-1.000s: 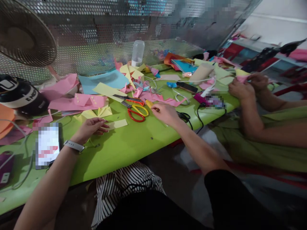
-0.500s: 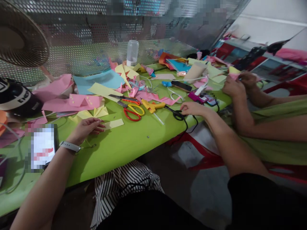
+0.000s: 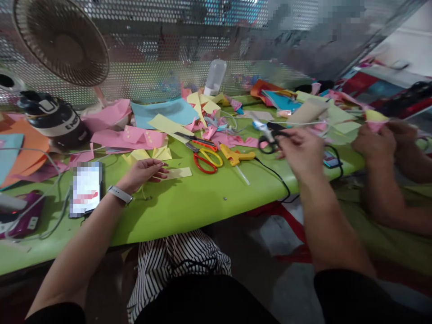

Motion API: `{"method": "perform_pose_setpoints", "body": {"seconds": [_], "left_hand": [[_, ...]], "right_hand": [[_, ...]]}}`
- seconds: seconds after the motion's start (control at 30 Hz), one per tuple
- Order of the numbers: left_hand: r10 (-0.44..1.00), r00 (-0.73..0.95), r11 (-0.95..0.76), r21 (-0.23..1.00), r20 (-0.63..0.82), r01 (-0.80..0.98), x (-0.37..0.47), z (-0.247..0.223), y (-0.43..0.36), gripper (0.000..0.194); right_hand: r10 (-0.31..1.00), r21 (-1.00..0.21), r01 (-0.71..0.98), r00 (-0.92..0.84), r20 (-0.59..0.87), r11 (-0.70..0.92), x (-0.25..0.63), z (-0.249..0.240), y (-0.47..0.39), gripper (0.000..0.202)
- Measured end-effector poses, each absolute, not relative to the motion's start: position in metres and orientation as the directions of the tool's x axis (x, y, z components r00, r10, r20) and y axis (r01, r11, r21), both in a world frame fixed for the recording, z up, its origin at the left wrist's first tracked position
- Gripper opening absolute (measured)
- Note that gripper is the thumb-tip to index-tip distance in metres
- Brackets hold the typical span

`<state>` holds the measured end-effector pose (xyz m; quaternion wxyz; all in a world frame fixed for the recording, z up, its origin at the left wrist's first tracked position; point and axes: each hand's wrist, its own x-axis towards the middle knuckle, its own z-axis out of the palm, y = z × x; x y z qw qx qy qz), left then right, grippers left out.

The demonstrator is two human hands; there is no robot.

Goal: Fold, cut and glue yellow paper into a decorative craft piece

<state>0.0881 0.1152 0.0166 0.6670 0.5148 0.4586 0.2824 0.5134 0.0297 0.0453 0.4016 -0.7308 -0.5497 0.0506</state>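
My right hand is raised over the table's right part, its fingers closed on black-handled scissors with blurred blades. My left hand rests by a pale yellow paper strip, fingers curled and pressed together over its left end; whether they grip the strip or something small is hard to make out. Between my hands lie scissors with red and yellow handles, a red-handled cutter and a yellow glue gun with a clear glue stick. Yellow folded paper sits behind my left hand.
On the green table are a phone, a black bottle, pink paper, blue paper and a clear bottle. A fan stands back left. At right, another person's hands hold a pink and yellow cone.
My right hand has lifted the black-handled scissors off the table. The view has shifted left. My left hand stays beside the yellow strip.
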Motion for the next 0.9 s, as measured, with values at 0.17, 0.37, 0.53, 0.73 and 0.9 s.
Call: {"method": "perform_pose_setpoints", "body": {"seconds": [0.17, 0.37, 0.53, 0.73, 0.9], "left_hand": [[0.809, 0.563, 0.284, 0.951, -0.170, -0.120, 0.091, 0.017, 0.104, 0.029], [0.852, 0.502, 0.319, 0.909, -0.151, -0.268, 0.100, 0.006, 0.097, 0.025], [0.875, 0.433, 0.340, 0.913, -0.219, -0.224, 0.104, -0.002, 0.095, 0.014], [0.916, 0.357, 0.281, 0.928, -0.183, -0.246, 0.107, -0.001, 0.094, 0.010], [0.937, 0.318, 0.240, 0.930, -0.146, -0.279, 0.109, -0.001, 0.094, 0.020]], "right_hand": [[0.972, -0.910, 0.403, 0.160, 0.174, 0.096, 0.386, 0.016, 0.067, 0.030], [0.973, -0.850, 0.480, -0.034, 0.228, 0.216, 0.311, 0.001, 0.091, 0.027], [0.948, -0.675, 0.681, -0.096, 0.303, 0.284, 0.307, -0.002, 0.087, 0.028], [0.832, -0.417, 0.812, -0.142, 0.537, 0.408, 0.310, 0.002, 0.078, 0.037], [0.846, -0.284, 0.852, -0.284, 0.452, 0.439, 0.304, 0.000, 0.070, 0.037]]}}
